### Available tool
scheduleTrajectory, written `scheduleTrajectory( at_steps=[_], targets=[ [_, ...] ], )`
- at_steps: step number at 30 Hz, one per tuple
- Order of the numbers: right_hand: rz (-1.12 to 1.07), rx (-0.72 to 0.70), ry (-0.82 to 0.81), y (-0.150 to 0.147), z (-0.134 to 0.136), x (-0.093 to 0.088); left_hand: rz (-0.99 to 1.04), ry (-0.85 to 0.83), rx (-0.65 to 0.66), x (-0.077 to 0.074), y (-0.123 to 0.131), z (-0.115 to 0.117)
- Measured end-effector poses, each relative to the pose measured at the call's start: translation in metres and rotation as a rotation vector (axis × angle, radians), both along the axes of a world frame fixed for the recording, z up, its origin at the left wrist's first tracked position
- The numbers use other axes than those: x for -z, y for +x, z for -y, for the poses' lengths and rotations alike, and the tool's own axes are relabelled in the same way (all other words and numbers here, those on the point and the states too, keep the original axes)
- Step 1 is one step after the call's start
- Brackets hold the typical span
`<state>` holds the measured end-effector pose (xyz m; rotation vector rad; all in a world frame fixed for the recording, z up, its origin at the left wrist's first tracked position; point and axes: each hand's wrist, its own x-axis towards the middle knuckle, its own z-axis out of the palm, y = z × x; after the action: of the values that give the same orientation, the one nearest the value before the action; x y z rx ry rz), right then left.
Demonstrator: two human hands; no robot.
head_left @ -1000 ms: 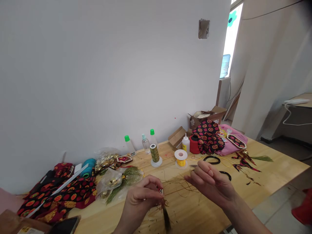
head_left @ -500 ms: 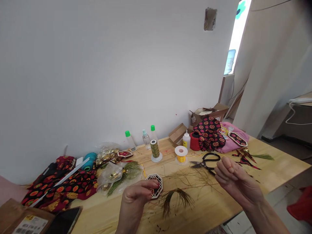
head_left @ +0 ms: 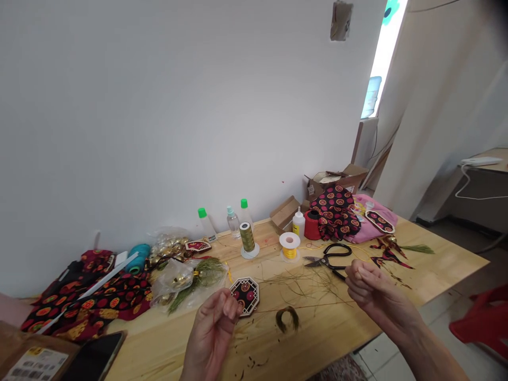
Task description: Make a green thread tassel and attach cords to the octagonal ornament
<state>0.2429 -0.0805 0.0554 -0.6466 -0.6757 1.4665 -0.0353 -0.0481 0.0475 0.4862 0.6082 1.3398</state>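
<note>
My left hand (head_left: 212,328) is closed in a pinch on a thin red thread (head_left: 317,305). The thread stretches across to my right hand (head_left: 369,286), whose curled fingers grip its other end. Midway along it, a small bundle of olive-green threads (head_left: 292,313) is bent into an arch. Whether the bundle touches the table is hard to tell. Just behind my left fingers lies an octagonal wooden-framed ornament (head_left: 248,297) with dark patterned fabric. Beyond my right hand rest black-handled scissors (head_left: 325,263), with loose green strands (head_left: 301,283) beside them.
Along the wall stand an olive thread spool (head_left: 246,238), a yellow cord spool (head_left: 289,250), a glue bottle (head_left: 298,225) and green-capped bottles (head_left: 208,225). Patterned fabric (head_left: 135,301) and bagged gold bells (head_left: 170,246) lie left. A phone (head_left: 99,354) and cardboard box (head_left: 32,354) sit front left.
My left hand has turned and moved slightly down and left, uncovering the octagonal ornament. The green bundle, spread out before, is now a tighter curl. The whole view has shifted slightly.
</note>
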Motion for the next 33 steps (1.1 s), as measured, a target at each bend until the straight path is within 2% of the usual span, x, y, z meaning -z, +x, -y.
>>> scheduleTrajectory(
  at_steps=[3,6,10,12,15,19,22,25,27,30,31,33],
  targets=[
    [0.012,0.038,-0.043,0.002,0.002,-0.002,-0.138,-0.015,-0.058,0.007,-0.003,0.002],
    [-0.002,0.044,-0.055,0.002,0.002,-0.002,-0.179,-0.038,-0.066,0.015,-0.007,0.004],
    [0.051,-0.041,-0.04,-0.002,-0.001,-0.004,-0.28,-0.042,-0.023,0.014,-0.013,0.007],
    [0.153,-0.105,-0.009,-0.008,-0.003,-0.011,-0.377,-0.02,0.012,0.005,-0.015,0.007],
    [0.362,-0.234,0.079,-0.024,-0.006,-0.032,-0.468,0.094,0.056,-0.014,-0.012,0.006],
    [0.645,-0.383,0.245,-0.058,-0.012,-0.059,-0.58,0.293,0.035,-0.041,-0.002,0.008],
    [0.779,-0.516,0.308,-0.086,-0.017,-0.066,-0.629,0.414,0.102,-0.058,0.004,0.006],
    [0.758,-0.645,0.333,-0.109,-0.018,-0.063,-0.603,0.499,0.187,-0.065,0.008,-0.007],
    [0.67,-0.682,0.335,-0.119,-0.017,-0.062,-0.432,0.402,0.253,-0.06,0.01,-0.021],
    [0.491,-0.654,0.303,-0.126,-0.016,-0.063,-0.062,0.052,0.368,-0.036,0.014,-0.036],
    [0.433,-0.618,0.274,-0.126,-0.017,-0.064,-0.013,-0.038,0.404,-0.026,0.017,-0.037],
    [0.328,-0.518,0.192,-0.123,-0.021,-0.062,0.005,-0.079,0.506,-0.006,0.022,-0.03]
  ],
)
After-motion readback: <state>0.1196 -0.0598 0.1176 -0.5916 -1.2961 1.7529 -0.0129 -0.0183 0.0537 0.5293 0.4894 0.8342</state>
